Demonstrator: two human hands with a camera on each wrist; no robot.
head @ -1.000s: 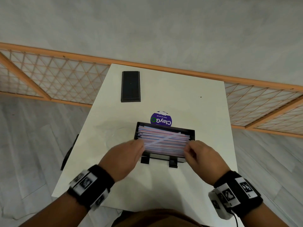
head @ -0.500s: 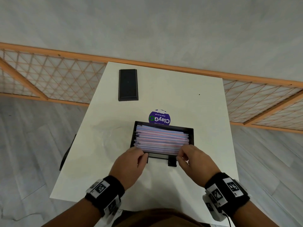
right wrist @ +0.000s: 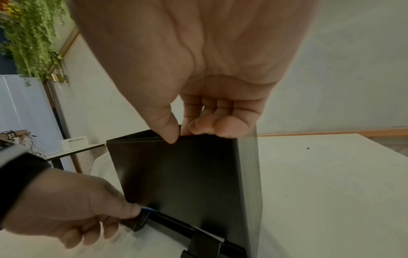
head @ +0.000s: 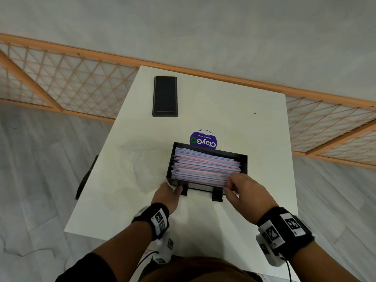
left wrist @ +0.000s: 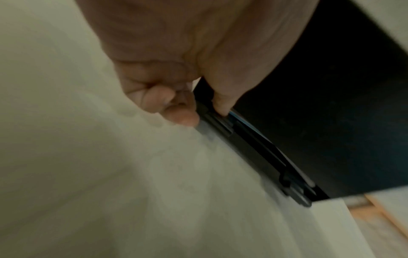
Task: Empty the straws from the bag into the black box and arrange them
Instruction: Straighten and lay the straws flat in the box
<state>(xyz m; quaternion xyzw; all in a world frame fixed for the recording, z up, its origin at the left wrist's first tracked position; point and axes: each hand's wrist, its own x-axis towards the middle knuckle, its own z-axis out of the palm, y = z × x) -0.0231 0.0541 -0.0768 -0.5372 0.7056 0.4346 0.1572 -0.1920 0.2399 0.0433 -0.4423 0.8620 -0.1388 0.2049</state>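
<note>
Since the picture half a second back, the left hand (head: 166, 195) is seen to have dropped off the straws (head: 203, 167) to the low near-left corner of the black box (head: 243, 163), and the right hand (head: 244, 191) is seen to have slid along to the near-right end of the pile.

The straws are laid flat inside the black box, stacked side by side. Their long way runs from left to right across the box, so their ends are pointed at the two hands. A small gap is left between the straw tips and the right wall of the box.

The box is set near the front of the white table (head: 223, 98). It is touched on both sides. On the left, the bottom edge by a small black foot (head: 184, 190) is pinched between the thumb and curled fingers (left wrist: 176, 111). On the right, the top rim is pinched between the thumb and bent fingers (right wrist: 212, 125), just beside the straw ends.

The right hand is judged nearer to the straw tips, so any last tidy push would likely be made from that side, along the length of the straws.

Farther back, a round purple sticker (head: 203, 140) is seen just behind the box, and a long black lid (head: 165, 96) is lying well apart.
</note>
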